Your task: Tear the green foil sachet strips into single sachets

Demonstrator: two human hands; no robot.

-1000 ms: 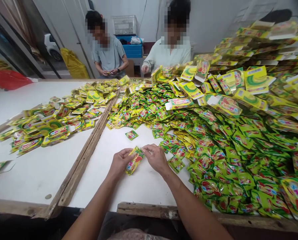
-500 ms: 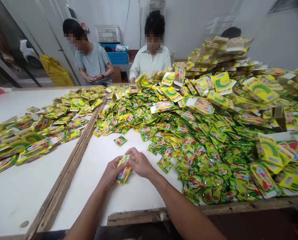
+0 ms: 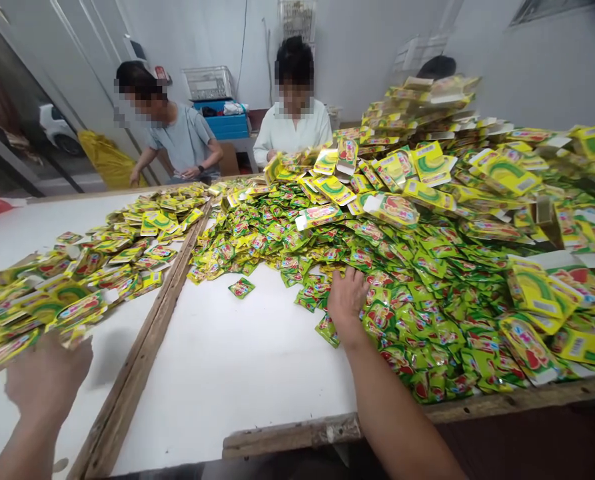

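Note:
My left hand (image 3: pixel 50 367), smeared by motion, is at the near edge of a pile of yellow-green small cardboard boxes (image 3: pixel 80 307). A bit of yellow packaging shows by its fingers, but whether they grip it is unclear. My right hand (image 3: pixel 348 297) lies palm down at the edge of a heap of small green sachets (image 3: pixel 427 320) printed with red fruit. Its fingers are slightly apart and bent down onto the sachets; their tips are partly hidden. One loose sachet (image 3: pixel 241 287) lies by itself on the white table (image 3: pixel 237 360).
A wooden strip (image 3: pixel 147 333) divides the table, and another wooden strip (image 3: pixel 292 433) runs along its front edge. Open yellow boxes (image 3: pixel 537 287) are heaped high at right. Two people (image 3: pixel 182 137) (image 3: pixel 294 127) are across the table; part of another head shows behind the boxes.
My hands were together around a small yellow box. They have parted: the left moved to the box pile at left, the right to the sachets. One co-worker's arm has reached out sideways.

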